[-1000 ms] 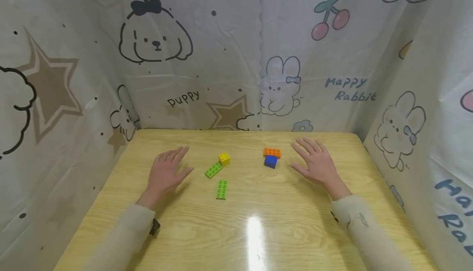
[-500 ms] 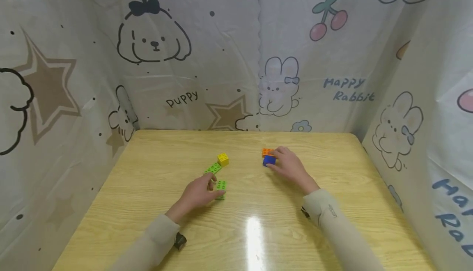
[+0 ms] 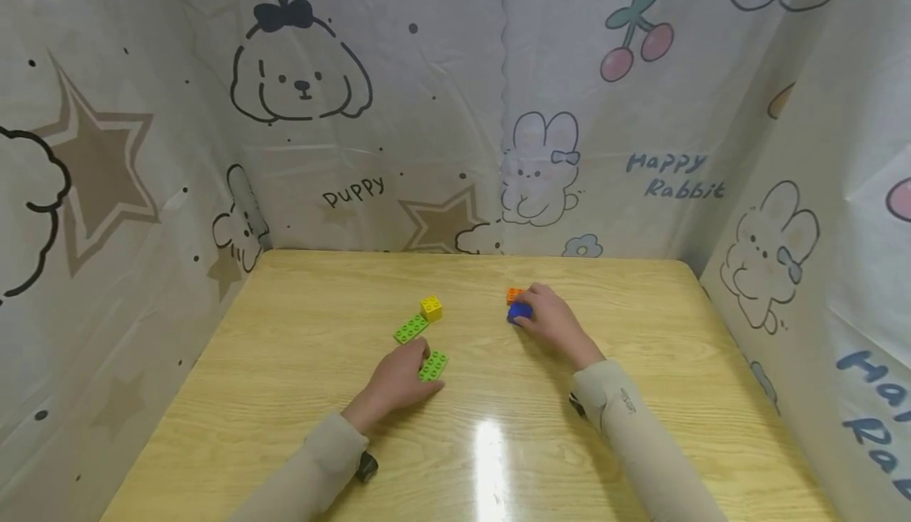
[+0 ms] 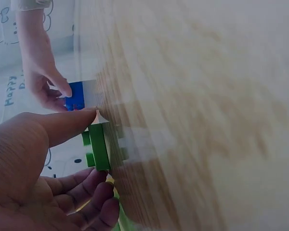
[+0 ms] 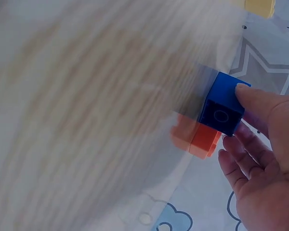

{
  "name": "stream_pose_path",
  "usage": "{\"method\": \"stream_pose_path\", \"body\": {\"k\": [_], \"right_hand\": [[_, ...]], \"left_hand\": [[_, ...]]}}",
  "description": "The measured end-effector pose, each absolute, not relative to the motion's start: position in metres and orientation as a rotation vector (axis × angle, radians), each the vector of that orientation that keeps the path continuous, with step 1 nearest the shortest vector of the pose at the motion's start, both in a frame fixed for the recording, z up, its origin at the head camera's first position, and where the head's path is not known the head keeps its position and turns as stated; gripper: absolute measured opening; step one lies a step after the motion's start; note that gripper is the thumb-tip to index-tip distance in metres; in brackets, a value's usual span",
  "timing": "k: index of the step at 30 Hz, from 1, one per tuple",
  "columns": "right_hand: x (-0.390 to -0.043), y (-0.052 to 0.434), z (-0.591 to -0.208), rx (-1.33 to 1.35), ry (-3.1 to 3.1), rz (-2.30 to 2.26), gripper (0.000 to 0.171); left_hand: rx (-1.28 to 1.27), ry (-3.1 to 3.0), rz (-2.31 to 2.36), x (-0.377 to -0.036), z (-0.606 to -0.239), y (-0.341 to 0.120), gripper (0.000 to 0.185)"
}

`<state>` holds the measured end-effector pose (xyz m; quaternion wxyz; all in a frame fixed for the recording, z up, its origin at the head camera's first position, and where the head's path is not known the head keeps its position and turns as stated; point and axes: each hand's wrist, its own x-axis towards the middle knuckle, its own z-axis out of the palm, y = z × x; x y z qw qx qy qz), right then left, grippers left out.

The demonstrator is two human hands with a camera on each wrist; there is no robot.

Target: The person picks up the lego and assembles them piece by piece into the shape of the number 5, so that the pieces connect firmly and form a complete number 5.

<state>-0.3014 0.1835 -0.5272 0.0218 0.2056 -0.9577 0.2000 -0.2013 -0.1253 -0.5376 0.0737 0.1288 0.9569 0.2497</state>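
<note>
My left hand (image 3: 395, 377) pinches a green building brick (image 3: 435, 365) with studs, low over the wooden table; in the left wrist view the thumb lies on one end of this green brick (image 4: 99, 147) and fingertips touch the other. Farther right, my right hand (image 3: 558, 326) grips a small blue building brick (image 3: 517, 314). The right wrist view has the thumb on the blue brick (image 5: 226, 94), whose hollow underside faces sideways; the index finger is partly hidden behind it. An orange brick (image 3: 514, 296) lies right behind the blue one, half covered by the hand.
Beyond my left hand, a second green brick (image 3: 410, 329) lies on the table (image 3: 569, 459), with a yellow brick (image 3: 431, 308) at its far end. Patterned cloth (image 3: 441, 111) encloses the table at the back and both sides.
Both hands came inward from open poses beside the bricks. The left now holds the near green brick, turned slightly clockwise; the right has taken hold of the blue brick.
</note>
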Motion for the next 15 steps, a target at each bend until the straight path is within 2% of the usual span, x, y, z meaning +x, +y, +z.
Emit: {"method": "stream_pose_path", "body": {"k": [15], "right_hand": [[-0.3016,0.1815,-0.5252,0.674,-2.928,0.615,0.032]], "left_hand": [[0.432,2.87,0.752,-0.2027,-0.5377,-0.1265,0.042]]}}
